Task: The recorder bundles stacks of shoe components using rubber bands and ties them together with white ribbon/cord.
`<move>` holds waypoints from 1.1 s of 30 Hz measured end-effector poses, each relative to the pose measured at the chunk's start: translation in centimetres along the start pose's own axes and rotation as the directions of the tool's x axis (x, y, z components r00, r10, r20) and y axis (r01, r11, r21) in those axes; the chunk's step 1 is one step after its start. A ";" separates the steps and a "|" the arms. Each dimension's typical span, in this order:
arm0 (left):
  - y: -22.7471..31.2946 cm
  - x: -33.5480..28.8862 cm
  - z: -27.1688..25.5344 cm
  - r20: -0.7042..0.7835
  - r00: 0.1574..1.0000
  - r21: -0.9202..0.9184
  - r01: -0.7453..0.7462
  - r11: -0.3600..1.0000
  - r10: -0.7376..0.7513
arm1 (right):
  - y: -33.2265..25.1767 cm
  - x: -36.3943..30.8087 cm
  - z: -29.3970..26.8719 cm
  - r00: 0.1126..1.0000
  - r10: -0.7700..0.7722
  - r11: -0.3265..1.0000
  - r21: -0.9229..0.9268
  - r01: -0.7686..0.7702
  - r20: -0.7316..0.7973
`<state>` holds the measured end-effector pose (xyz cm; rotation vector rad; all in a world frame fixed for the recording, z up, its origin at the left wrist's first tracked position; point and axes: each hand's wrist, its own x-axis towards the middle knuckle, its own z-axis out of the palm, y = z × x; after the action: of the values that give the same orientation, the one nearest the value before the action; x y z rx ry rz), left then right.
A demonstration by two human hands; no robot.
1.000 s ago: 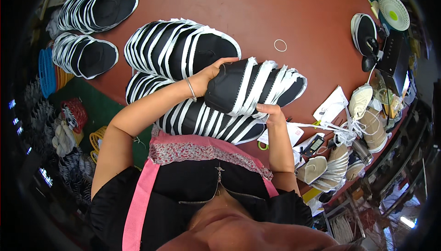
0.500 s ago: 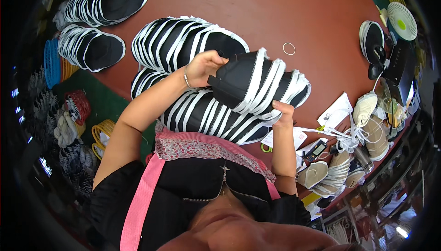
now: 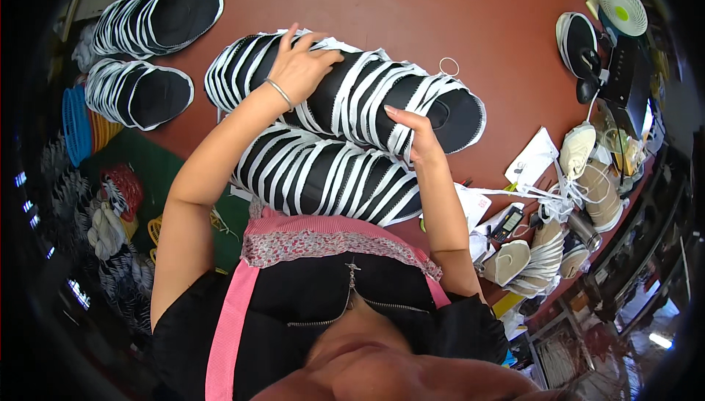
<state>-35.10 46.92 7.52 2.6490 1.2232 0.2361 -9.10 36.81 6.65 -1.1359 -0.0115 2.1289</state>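
A long nested row of black shoe uppers with white edging (image 3: 360, 100) lies slantwise across the table in front of me. My left hand (image 3: 302, 70) rests on top of its middle, fingers spread. At the row's right end my right hand (image 3: 418, 135) grips the near side of the uppers, thumb on top; the other fingers are partly hidden beneath. Closer to my body lies a second row of the same uppers (image 3: 323, 177), and neither hand touches it.
Two shorter stacks of uppers (image 3: 183, 15) sit at the far left. Rubber bands (image 3: 449, 67) lie on the reddish table (image 3: 514, 85). Along the right edge are beige shoes (image 3: 598, 195), a white paper (image 3: 532, 157), a small black device (image 3: 508, 222) and a round white basket (image 3: 622, 7).
The bundle of uppers held up between my hands has come down onto the far row, making it longer. My left hand has moved left and spread its fingers; my right hand has shifted left and up.
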 end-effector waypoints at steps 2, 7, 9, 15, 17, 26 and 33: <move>0.6 -0.2 -0.5 0.068 0.997 0.058 0.025 0.998 -0.029 | -0.2 -0.7 0.6 1.000 -0.003 0.995 -0.104 0.000 -0.023; 4.1 1.0 -1.0 0.098 0.994 0.354 0.010 0.935 -0.048 | -1.1 0.0 2.6 0.998 -0.009 0.953 -0.301 0.030 0.068; 6.7 2.5 -2.4 -0.125 0.992 -0.053 0.009 0.999 -0.015 | -1.4 1.3 2.0 0.990 -0.021 0.931 -0.357 0.069 0.137; 12.2 9.4 1.6 0.218 0.975 -0.378 0.122 0.918 -0.040 | -0.2 0.4 1.8 0.952 -0.203 0.881 -0.381 0.279 0.228; 11.4 9.7 2.4 0.301 0.953 -0.342 0.138 0.930 -0.031 | -0.1 -1.8 0.5 0.965 -0.187 0.862 -0.440 0.251 0.183; 13.2 8.6 2.6 -0.124 0.934 -0.148 -0.352 0.924 0.335 | 5.2 -1.5 -2.9 0.731 -0.591 0.761 0.067 0.646 -0.342; 14.6 8.7 -0.5 0.493 0.786 -0.166 -0.337 0.927 0.374 | 7.2 -1.6 -1.9 0.349 -0.778 0.516 -0.214 0.829 -0.522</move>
<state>-19.02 44.42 12.30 2.6037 0.5270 -0.3598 -11.31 29.91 4.36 -1.2916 -0.1750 0.8263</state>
